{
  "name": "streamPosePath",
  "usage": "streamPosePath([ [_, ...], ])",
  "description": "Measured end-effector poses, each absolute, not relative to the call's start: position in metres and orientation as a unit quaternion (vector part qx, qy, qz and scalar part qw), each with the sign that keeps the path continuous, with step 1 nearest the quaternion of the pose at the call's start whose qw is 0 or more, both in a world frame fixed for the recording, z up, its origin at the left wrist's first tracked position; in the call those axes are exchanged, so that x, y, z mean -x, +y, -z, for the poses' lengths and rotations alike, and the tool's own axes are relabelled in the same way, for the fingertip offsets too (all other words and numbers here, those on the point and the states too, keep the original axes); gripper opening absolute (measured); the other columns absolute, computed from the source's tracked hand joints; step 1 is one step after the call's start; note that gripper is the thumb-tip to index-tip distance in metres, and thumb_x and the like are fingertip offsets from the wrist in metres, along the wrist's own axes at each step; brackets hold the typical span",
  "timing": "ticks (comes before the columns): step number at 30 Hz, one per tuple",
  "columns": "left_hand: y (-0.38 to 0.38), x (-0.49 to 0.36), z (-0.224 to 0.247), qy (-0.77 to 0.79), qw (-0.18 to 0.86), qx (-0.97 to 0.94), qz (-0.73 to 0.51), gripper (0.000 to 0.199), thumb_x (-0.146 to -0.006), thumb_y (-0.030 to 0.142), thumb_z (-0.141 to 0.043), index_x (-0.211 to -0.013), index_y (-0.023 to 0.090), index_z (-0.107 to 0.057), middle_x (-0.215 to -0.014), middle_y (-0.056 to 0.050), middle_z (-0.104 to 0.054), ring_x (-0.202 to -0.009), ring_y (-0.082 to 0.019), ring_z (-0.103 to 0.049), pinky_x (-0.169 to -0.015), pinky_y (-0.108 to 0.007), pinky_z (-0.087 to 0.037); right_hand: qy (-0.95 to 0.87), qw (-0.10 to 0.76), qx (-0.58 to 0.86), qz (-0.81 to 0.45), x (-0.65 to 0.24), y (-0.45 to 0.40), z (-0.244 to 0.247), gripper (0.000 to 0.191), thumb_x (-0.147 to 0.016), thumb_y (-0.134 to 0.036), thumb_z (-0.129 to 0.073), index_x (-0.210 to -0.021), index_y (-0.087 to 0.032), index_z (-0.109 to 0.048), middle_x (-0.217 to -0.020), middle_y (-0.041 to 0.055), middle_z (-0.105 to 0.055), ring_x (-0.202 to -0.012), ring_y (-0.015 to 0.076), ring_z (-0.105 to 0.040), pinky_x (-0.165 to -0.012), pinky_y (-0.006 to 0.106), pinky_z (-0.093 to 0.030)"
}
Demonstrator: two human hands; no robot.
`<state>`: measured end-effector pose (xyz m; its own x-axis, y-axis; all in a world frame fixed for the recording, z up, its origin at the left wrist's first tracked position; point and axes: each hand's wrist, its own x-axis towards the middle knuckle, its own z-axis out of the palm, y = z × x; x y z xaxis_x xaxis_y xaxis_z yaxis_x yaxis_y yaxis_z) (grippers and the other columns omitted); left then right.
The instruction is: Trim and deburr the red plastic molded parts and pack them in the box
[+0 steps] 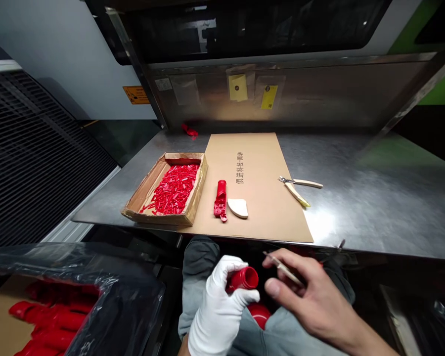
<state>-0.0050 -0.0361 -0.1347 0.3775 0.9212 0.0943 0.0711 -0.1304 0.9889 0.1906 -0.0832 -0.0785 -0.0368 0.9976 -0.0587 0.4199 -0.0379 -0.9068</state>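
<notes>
My left hand [219, 306], in a white glove, grips a red plastic tube-shaped part [246, 278] above my lap, its round open end turned to the right. To the right of it is my bare right hand [307, 291], closed on a slim pointed tool [286, 269]. The tool's tip points up and left, apart from the part; its exact kind does not show. On the cardboard sheet [259, 217] lies another red plastic part [220, 200], beside a white wedge-shaped piece [238, 208].
Nippers [294, 187] with pale handles lie on the sheet's right edge. A shallow cardboard box [198, 198] of small red scraps stands at the left. Below left, a plastic-lined box [129, 296] contains several red parts [55, 316]. A red scrap [189, 130] sits on the metal table [356, 198].
</notes>
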Motion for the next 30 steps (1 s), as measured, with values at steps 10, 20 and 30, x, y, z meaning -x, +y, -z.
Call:
streamPosePath([
  [10,-0.018,-0.026,0.094,0.392,0.512,-0.667,-0.373,0.019,-0.089,0.029,-0.063,-0.108,0.026,-0.061,-0.106,-0.002,-0.067,-0.097,-0.017,-0.064,-0.091,-0.030,-0.048,-0.574,0.408,0.593,-0.391,-0.190,-0.044,0.052,0.021,-0.092,-0.043,-0.061,-0.096,-0.023,-0.064,-0.083,-0.0025,-0.065,-0.073,0.0129,-0.059,-0.065,0.023,-0.045],
  [20,-0.011,-0.019,0.100,0.355,0.711,-0.502,-0.342,0.038,-0.086,0.043,-0.066,-0.113,0.018,-0.057,-0.100,-0.008,-0.070,-0.081,-0.017,-0.068,-0.077,-0.031,-0.053,-0.546,0.428,0.595,-0.405,-0.230,-0.021,0.058,0.045,-0.089,-0.058,-0.059,-0.111,-0.020,-0.069,-0.111,0.0066,-0.067,-0.104,0.0219,-0.063,-0.089,0.030,-0.048],
  [30,0.002,-0.019,0.101,0.410,0.555,-0.628,-0.360,0.032,-0.093,0.042,-0.054,-0.116,0.019,-0.055,-0.102,-0.008,-0.069,-0.087,-0.018,-0.067,-0.084,-0.035,-0.052,-0.503,0.417,0.661,-0.369,-0.265,0.033,0.068,0.035,-0.096,-0.046,-0.056,-0.106,-0.013,-0.064,-0.082,0.0015,-0.064,-0.074,0.0146,-0.063,-0.068,0.029,-0.053],
])
